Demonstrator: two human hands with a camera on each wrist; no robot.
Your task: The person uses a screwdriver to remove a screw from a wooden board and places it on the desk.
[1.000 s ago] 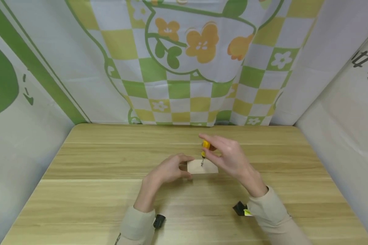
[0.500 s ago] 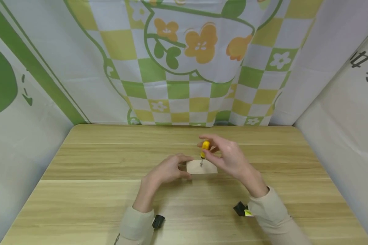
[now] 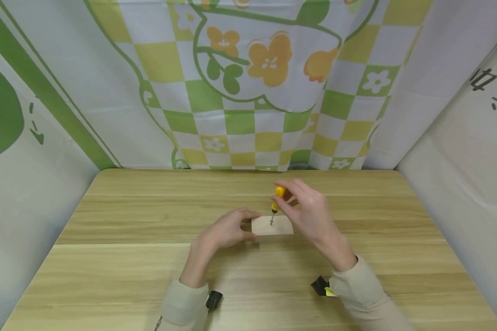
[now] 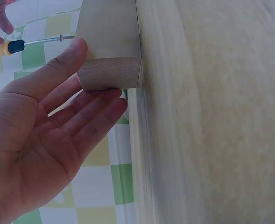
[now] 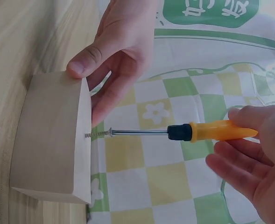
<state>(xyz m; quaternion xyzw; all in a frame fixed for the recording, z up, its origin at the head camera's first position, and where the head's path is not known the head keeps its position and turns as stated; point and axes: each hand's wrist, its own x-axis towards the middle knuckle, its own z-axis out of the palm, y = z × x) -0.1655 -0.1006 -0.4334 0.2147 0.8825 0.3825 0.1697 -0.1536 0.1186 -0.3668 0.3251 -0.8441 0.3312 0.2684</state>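
Nearest, two pale sleeves (image 3: 186,303) reach in over the near part of the worktop (image 3: 120,262). Beyond them, the left hand (image 3: 231,227) pinches the left end of a wooden block (image 3: 275,230), while the right hand (image 3: 308,209) pinches the handle of a yellow screwdriver (image 5: 180,132), its tip against the head of a screw (image 5: 99,134). Held by one end only, the block could swivel under a hard twist. Most of the thread stands exposed, so an off-line push could tip the screw or make the screwdriver skid toward the left hand. The block, pale, oblong and smooth-topped, lies slightly right of the worktop's middle, towards its far edge. Past that edge hangs a green-and-yellow checked curtain (image 3: 241,122).
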